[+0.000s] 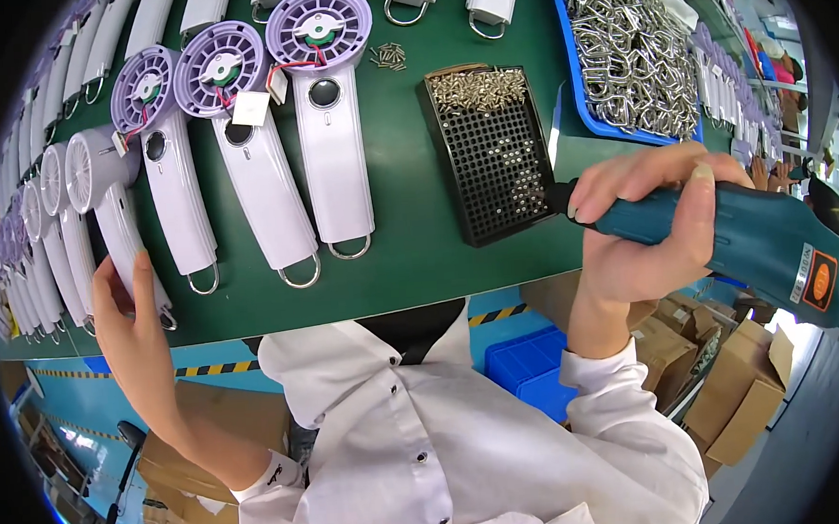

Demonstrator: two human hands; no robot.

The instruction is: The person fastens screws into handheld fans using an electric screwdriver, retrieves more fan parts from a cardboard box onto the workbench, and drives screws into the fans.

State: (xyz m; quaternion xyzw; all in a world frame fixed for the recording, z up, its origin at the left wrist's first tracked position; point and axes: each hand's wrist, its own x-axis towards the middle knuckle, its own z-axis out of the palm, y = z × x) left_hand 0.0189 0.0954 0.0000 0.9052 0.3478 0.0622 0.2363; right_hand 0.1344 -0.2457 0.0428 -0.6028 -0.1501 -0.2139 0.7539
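Note:
My right hand [659, 216] is wrapped round a teal electric screwdriver [770, 244], held level at the right with its dark tip end beside the screw tray. That black screw tray [468, 198] has rows of holes, with loose screws [477, 91] heaped at its far end. At the left, my left hand [133, 310] grips the lower handle of a white handheld fan [118, 216], thumb on one side and fingers on the other. Three more fans lie open to its right, one of them a fan with a purple head [317, 30], red wires and a white handle.
A blue bin [576, 83] full of metal carabiner-like clips [632, 61] stands at the far right of the green table [420, 271]. A small pile of screws [389, 57] lies near the fans. Rows of fans line the left and far side. Cardboard boxes [739, 392] and a blue crate [530, 370] sit below.

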